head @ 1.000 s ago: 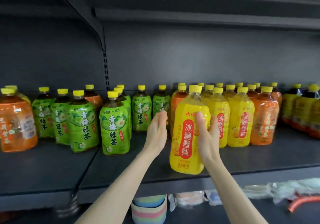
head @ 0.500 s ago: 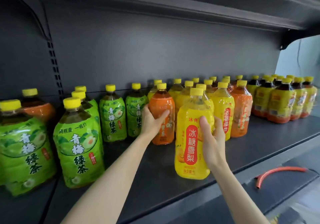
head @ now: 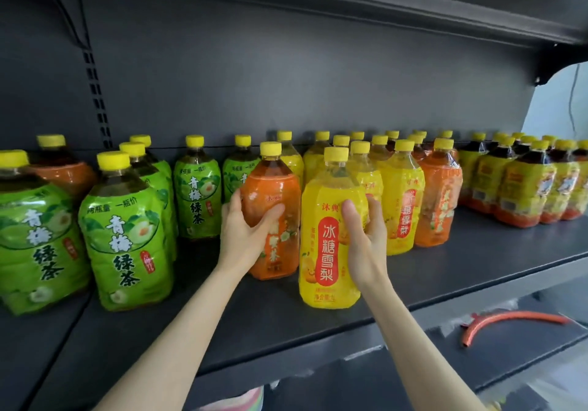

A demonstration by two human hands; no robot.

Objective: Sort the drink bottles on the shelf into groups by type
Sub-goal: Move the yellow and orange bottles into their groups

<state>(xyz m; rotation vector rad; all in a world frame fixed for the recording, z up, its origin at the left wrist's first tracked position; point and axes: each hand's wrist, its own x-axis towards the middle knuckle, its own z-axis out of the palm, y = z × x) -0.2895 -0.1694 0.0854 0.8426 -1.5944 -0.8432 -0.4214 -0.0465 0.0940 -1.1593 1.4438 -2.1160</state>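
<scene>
Holding orange bottle (head: 270,187) in left grip (head: 245,232), yellow bottle (head: 321,219) in right grip (head: 366,238); both seemingly on shelf (head: 477,267).

Shelf (head: 477,270) across mid-frame. Left cluster (head: 124,238) at frame left; central cluster (head: 401,200) behind the left front bottle (head: 273,184) and right front bottle (head: 324,251), which stand side by side; right cluster (head: 521,194) at far right. Hose (head: 521,316) below, lower right.
</scene>
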